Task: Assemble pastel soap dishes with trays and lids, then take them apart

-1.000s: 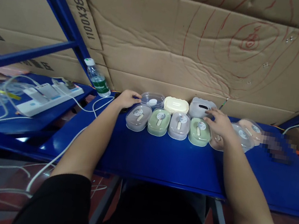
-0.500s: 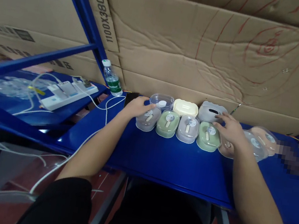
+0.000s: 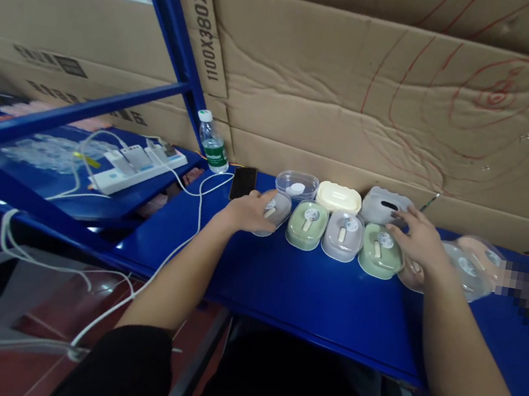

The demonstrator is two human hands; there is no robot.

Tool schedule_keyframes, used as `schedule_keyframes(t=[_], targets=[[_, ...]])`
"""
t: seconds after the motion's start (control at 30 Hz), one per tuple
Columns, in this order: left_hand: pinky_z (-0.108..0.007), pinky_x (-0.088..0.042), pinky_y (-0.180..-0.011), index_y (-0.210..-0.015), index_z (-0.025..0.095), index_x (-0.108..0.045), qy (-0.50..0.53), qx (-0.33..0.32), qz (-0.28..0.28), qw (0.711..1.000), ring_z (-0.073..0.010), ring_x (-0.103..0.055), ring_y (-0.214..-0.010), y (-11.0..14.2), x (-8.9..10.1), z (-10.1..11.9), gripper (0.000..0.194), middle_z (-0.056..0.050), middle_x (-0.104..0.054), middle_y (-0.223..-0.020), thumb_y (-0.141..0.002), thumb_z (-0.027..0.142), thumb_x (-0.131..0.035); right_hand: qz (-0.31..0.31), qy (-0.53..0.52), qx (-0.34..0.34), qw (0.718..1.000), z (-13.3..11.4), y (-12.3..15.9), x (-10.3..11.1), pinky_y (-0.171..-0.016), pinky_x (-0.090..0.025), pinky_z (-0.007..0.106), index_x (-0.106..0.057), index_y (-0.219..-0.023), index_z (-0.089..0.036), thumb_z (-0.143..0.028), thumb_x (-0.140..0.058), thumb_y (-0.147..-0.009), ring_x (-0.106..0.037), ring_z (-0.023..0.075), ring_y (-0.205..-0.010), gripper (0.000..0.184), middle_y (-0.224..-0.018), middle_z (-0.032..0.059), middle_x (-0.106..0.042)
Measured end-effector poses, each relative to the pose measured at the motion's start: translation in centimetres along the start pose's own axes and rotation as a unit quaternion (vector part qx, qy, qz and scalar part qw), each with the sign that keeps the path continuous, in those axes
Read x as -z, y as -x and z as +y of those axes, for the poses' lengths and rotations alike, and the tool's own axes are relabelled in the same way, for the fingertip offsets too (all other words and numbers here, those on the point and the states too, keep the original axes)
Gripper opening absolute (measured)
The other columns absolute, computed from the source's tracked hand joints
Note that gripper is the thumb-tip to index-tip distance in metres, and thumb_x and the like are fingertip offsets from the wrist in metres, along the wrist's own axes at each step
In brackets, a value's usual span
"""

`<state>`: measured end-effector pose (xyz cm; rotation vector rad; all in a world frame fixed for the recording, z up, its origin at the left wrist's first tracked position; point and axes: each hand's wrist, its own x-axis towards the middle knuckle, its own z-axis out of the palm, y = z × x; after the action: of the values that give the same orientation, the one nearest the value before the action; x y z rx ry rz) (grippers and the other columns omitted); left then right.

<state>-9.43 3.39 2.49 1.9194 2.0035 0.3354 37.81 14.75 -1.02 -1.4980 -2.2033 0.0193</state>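
Several small plastic boxes with clear lids stand in a row on the blue table. My left hand [image 3: 248, 212] is closed round the left side of the leftmost grey lidded box [image 3: 278, 214], hiding part of it. To the right are a green lidded box [image 3: 305, 235], a grey-lilac one [image 3: 340, 246] and another green one [image 3: 378, 261]. My right hand [image 3: 417, 240] has its fingers apart, reaching over the right end between that green box and a grey container with a dark slot [image 3: 373, 206]. Behind the row are a cream container [image 3: 338, 198] and a clear oval lid [image 3: 290, 182].
A water bottle [image 3: 214, 149], a phone [image 3: 243, 183] and a white cable [image 3: 198, 214] lie left of the boxes. A power strip [image 3: 140, 170] sits beyond the blue frame post [image 3: 172, 40]. More lidded boxes [image 3: 468, 269] stand at right. Cardboard [image 3: 311, 98] walls the back.
My left hand has lowered from above the leftmost grey box onto its left side. The right hand stays close to the right end of the row. The view has shifted slightly left.
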Motion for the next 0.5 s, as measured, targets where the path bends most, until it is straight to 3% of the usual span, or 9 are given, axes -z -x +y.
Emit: schedule_keyframes(t=[0.1,0.23,0.4,0.5], targets=[[-0.062,-0.050,-0.113,-0.175,0.023,-0.038,-0.027,0.010,0.003,1.000,-0.0622,-0.060,-0.141,0.0,-0.2,-0.2,0.134,-0.029,-0.055,-0.163,-0.059,0.059,-0.095,-0.005,0.009,-0.032,0.999,-0.3,0.0,0.0,-0.126,-0.042,0.074,-0.075,-0.139,-0.027,-0.058,-0.063,-0.096,-0.051,0.0505,-0.156,0.053,-0.166,0.0185,-0.057],[-0.060,-0.050,-0.114,-0.177,0.023,-0.032,-0.065,0.005,0.009,0.998,-0.0593,-0.059,-0.144,-0.2,-0.4,-0.7,0.133,-0.030,-0.054,-0.163,-0.063,0.054,-0.093,0.004,-0.003,-0.016,1.000,-0.9,0.1,0.2,-0.125,-0.044,0.074,-0.076,-0.136,-0.027,-0.054,-0.062,-0.095,-0.049,0.0514,-0.157,0.051,-0.162,0.0206,-0.060],[-0.057,-0.056,-0.108,-0.176,0.021,-0.036,-0.008,-0.002,-0.009,1.000,-0.0538,-0.070,-0.132,-0.3,0.9,-2.0,0.131,-0.028,-0.060,-0.158,-0.062,0.051,-0.093,0.011,0.005,-0.018,1.000,-1.6,0.3,0.4,-0.128,-0.043,0.070,-0.075,-0.136,-0.027,-0.056,-0.060,-0.095,-0.049,0.0484,-0.159,0.052,-0.166,0.0183,-0.057],[-0.054,-0.057,-0.111,-0.174,0.023,-0.042,0.073,-0.019,-0.013,0.997,-0.0484,-0.069,-0.137,-0.4,2.0,-3.4,0.128,-0.022,-0.065,-0.156,-0.060,0.048,-0.095,0.021,0.014,-0.019,1.000,-2.1,0.3,0.4,-0.129,-0.042,0.070,-0.074,-0.139,-0.025,-0.055,-0.061,-0.096,-0.050,0.0489,-0.158,0.054,-0.170,0.0186,-0.054]])
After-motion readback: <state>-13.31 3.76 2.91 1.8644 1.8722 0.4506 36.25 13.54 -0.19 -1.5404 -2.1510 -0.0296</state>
